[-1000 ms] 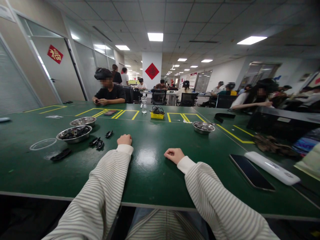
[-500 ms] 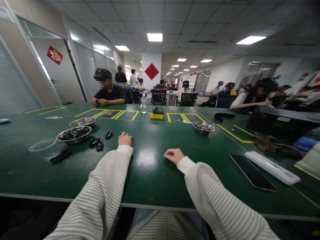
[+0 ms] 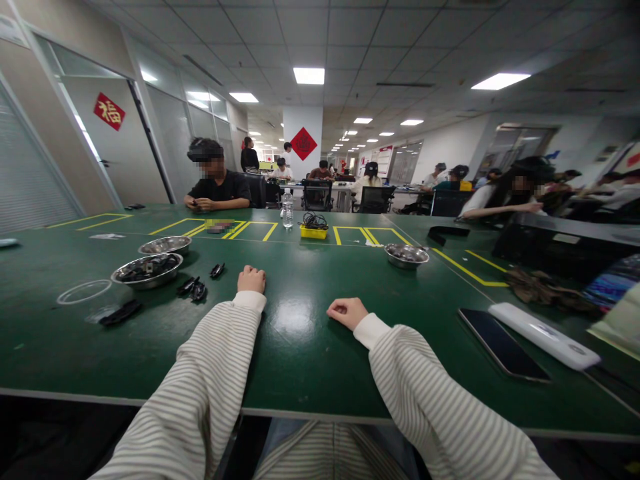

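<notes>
I'm viewing both hands on the green tabletop (image 3: 300, 373), well apart. Left hand (image 3: 251, 279) is lying palm down, fingers bending under; I'm not seeing its underside, so can't tell if it's gripping anything. Right hand (image 3: 347, 313) is resting with fingers loosely curling toward the thumb; nothing is showing in it, but the palm is facing away, so can't tell for sure. Small black plastic part (image 3: 217, 271) is lying near the left hand, on its left; black plastic pair (image 3: 199, 291) is sitting a bit farther left. Steel bowl of black parts (image 3: 155, 283) is standing beyond those. Smartphone (image 3: 503, 343) is lying well right of the right hand, beside a long white device (image 3: 545, 335).
</notes>
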The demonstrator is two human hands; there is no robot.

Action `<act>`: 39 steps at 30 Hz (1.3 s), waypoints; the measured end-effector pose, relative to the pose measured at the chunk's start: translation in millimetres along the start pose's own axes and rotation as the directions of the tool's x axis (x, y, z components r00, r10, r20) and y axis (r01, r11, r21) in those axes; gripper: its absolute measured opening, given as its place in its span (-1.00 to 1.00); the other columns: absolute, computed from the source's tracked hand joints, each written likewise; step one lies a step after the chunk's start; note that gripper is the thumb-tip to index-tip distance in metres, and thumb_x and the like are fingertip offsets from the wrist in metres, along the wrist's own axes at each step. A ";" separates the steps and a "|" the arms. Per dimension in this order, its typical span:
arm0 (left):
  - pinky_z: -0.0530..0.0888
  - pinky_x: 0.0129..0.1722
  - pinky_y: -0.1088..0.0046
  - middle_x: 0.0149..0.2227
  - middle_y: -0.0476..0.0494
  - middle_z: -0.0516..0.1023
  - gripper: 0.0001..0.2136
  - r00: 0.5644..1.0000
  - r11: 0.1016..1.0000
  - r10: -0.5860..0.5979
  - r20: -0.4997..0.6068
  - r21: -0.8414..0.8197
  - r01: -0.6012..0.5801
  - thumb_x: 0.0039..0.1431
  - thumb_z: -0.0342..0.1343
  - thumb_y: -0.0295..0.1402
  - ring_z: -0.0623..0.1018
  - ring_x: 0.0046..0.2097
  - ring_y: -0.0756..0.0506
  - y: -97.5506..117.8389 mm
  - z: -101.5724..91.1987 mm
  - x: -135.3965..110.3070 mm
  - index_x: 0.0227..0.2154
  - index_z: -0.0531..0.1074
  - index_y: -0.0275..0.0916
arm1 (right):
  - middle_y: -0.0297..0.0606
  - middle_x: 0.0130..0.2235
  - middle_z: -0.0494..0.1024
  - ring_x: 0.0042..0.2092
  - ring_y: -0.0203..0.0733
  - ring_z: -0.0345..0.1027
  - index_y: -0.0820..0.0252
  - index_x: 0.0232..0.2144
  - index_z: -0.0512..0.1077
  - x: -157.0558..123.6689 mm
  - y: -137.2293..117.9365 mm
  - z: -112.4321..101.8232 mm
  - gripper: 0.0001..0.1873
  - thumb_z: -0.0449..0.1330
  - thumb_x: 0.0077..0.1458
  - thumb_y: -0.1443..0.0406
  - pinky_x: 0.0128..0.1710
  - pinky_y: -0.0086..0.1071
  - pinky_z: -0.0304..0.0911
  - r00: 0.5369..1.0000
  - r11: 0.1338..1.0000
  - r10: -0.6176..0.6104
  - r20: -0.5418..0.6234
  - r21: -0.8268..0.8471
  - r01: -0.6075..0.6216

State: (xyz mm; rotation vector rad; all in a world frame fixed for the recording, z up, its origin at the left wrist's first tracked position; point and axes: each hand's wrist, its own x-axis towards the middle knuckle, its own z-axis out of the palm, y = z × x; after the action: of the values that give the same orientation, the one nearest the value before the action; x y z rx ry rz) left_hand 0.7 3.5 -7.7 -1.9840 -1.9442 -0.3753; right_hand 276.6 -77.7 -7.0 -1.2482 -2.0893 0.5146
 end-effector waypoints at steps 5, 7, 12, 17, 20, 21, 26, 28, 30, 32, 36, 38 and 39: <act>0.21 -0.30 0.36 -0.30 -0.17 0.40 -0.81 0.998 0.998 0.064 0.008 -0.026 -0.064 -0.03 -0.10 -0.35 0.19 -0.13 -0.17 2.6 1.6 0.2 -0.45 0.42 -0.21 | -0.32 -0.64 0.40 -0.60 -0.41 0.20 0.29 -0.59 0.44 -0.1 0.3 0.2 -0.83 0.10 -0.19 0.28 -0.57 -0.56 0.12 1.000 1.000 -0.001 -0.004 -0.005 0.001; 0.23 -0.30 0.37 -0.31 -0.17 0.40 -0.83 0.996 0.995 0.093 0.000 -0.048 -0.092 -0.05 -0.08 -0.35 0.19 -0.13 -0.17 4.7 1.1 -0.2 -0.46 0.41 -0.21 | -0.31 -0.64 0.40 -0.60 -0.41 0.20 0.29 -0.59 0.44 -0.1 0.6 0.4 -0.82 0.10 -0.19 0.28 -0.57 -0.56 0.13 1.000 1.000 -0.001 -0.002 -0.002 0.001; 0.25 -0.27 0.38 -0.34 -0.15 0.40 -0.87 0.985 0.977 0.169 -0.038 -0.128 -0.172 -0.08 -0.02 -0.35 0.22 -0.16 -0.15 20.3 -5.9 -3.2 -0.47 0.39 -0.23 | -0.31 -0.64 0.40 -0.60 -0.41 0.20 0.30 -0.59 0.43 0.2 0.3 0.7 -0.83 0.10 -0.19 0.28 -0.57 -0.56 0.13 1.000 1.000 0.001 0.007 -0.002 -0.001; 0.25 -0.21 0.40 -0.35 -0.14 0.41 -0.85 0.940 0.906 0.328 -0.092 -0.252 -0.341 -0.02 -0.07 -0.37 0.27 -0.23 -0.08 55.5 -16.9 -13.9 -0.41 0.37 -0.27 | -0.31 -0.65 0.41 -0.61 -0.41 0.21 0.28 -0.60 0.43 0.3 0.5 0.5 -0.83 0.10 -0.19 0.28 -0.58 -0.56 0.13 1.000 1.000 -0.009 -0.011 0.004 0.009; 0.24 -0.18 0.42 -0.35 -0.12 0.41 -0.83 0.894 0.825 0.435 -0.107 -0.350 -0.443 0.02 -0.10 -0.38 0.28 -0.24 -0.05 81.0 -22.2 -27.7 -0.38 0.36 -0.28 | -0.30 -0.63 0.43 -0.61 -0.41 0.22 0.29 -0.59 0.42 0.3 1.7 0.2 -0.84 0.09 -0.18 0.29 -0.57 -0.56 0.15 1.000 0.999 -0.004 -0.028 0.034 0.005; 0.25 -0.18 0.43 -0.35 -0.11 0.41 -0.83 0.880 0.796 0.464 -0.105 -0.386 -0.466 0.02 -0.10 -0.37 0.28 -0.24 -0.04 88.8 -23.9 -33.1 -0.37 0.35 -0.27 | -0.30 -0.63 0.43 -0.61 -0.41 0.23 0.29 -0.58 0.41 0.3 2.2 -0.1 -0.84 0.08 -0.18 0.29 -0.57 -0.56 0.16 0.999 0.999 -0.002 -0.036 0.045 0.003; 0.26 -0.22 0.47 -0.39 -0.07 0.40 -0.85 0.800 0.668 0.597 -0.058 -0.516 -0.536 0.00 -0.07 -0.34 0.29 -0.27 -0.01 115.6 -34.3 -55.2 -0.37 0.34 -0.25 | -0.30 -0.63 0.43 -0.61 -0.41 0.23 0.29 -0.58 0.39 0.7 3.8 -1.7 -0.83 0.05 -0.15 0.30 -0.56 -0.56 0.17 0.994 0.999 0.002 -0.107 0.047 0.003; 0.26 -0.23 0.47 -0.41 -0.07 0.39 -0.87 0.767 0.636 0.640 -0.047 -0.528 -0.563 -0.02 -0.04 -0.33 0.29 -0.29 -0.02 119.3 -37.5 -58.8 -0.42 0.35 -0.25 | -0.31 -0.63 0.43 -0.61 -0.41 0.23 0.29 -0.58 0.39 1.2 4.7 -1.5 -0.83 0.05 -0.15 0.30 -0.56 -0.56 0.17 0.993 1.000 0.000 -0.122 0.031 0.004; 0.25 -0.25 0.47 -0.43 -0.08 0.38 -0.87 0.751 0.623 0.659 -0.045 -0.528 -0.578 -0.05 0.00 -0.31 0.29 -0.29 -0.02 119.8 -38.7 -59.4 -0.46 0.35 -0.26 | -0.32 -0.62 0.43 -0.61 -0.41 0.23 0.28 -0.57 0.39 1.6 5.6 -0.4 -0.84 0.05 -0.15 0.30 -0.55 -0.56 0.17 0.994 1.000 -0.005 -0.109 0.021 0.007; 0.25 -0.27 0.47 -0.45 -0.07 0.38 -0.86 0.756 0.627 0.653 -0.046 -0.527 -0.574 -0.08 0.03 -0.28 0.28 -0.30 -0.03 118.5 -38.0 -58.2 -0.48 0.34 -0.25 | -0.32 -0.62 0.43 -0.60 -0.42 0.23 0.28 -0.56 0.40 1.7 6.4 1.4 -0.83 0.05 -0.15 0.30 -0.55 -0.56 0.17 0.997 1.000 -0.015 -0.072 0.014 0.016; 0.25 -0.33 0.48 -0.48 -0.06 0.37 -0.82 0.789 0.662 0.614 -0.025 -0.529 -0.531 -0.11 0.04 -0.22 0.27 -0.32 -0.03 115.4 -34.6 -56.0 -0.51 0.34 -0.25 | -0.31 -0.59 0.44 -0.58 -0.41 0.23 0.29 -0.54 0.42 1.0 6.3 4.2 -0.82 0.06 -0.15 0.30 -0.55 -0.56 0.16 0.999 0.999 -0.053 0.008 0.007 0.053; 0.24 -0.35 0.48 -0.49 -0.06 0.37 -0.80 0.798 0.676 0.603 -0.005 -0.527 -0.514 -0.12 0.04 -0.19 0.27 -0.34 -0.03 115.1 -32.6 -56.3 -0.52 0.34 -0.24 | -0.31 -0.58 0.44 -0.57 -0.41 0.23 0.28 -0.52 0.43 0.6 5.8 4.4 -0.82 0.07 -0.16 0.30 -0.54 -0.56 0.16 0.998 0.998 -0.058 0.020 0.001 0.058; 0.24 -0.35 0.48 -0.49 -0.06 0.37 -0.79 0.801 0.682 0.599 0.003 -0.527 -0.508 -0.12 0.04 -0.18 0.27 -0.34 -0.03 115.3 -31.4 -56.7 -0.52 0.34 -0.24 | -0.31 -0.57 0.44 -0.57 -0.41 0.23 0.28 -0.51 0.43 0.5 5.5 4.3 -0.83 0.07 -0.16 0.31 -0.53 -0.56 0.15 0.998 0.998 -0.060 0.025 -0.005 0.060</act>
State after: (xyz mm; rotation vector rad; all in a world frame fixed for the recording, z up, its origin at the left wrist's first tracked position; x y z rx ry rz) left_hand 115.5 -62.1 -9.0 -2.9135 -1.2739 -0.6006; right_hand 276.9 -74.8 -13.3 -1.1840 -2.1433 0.5004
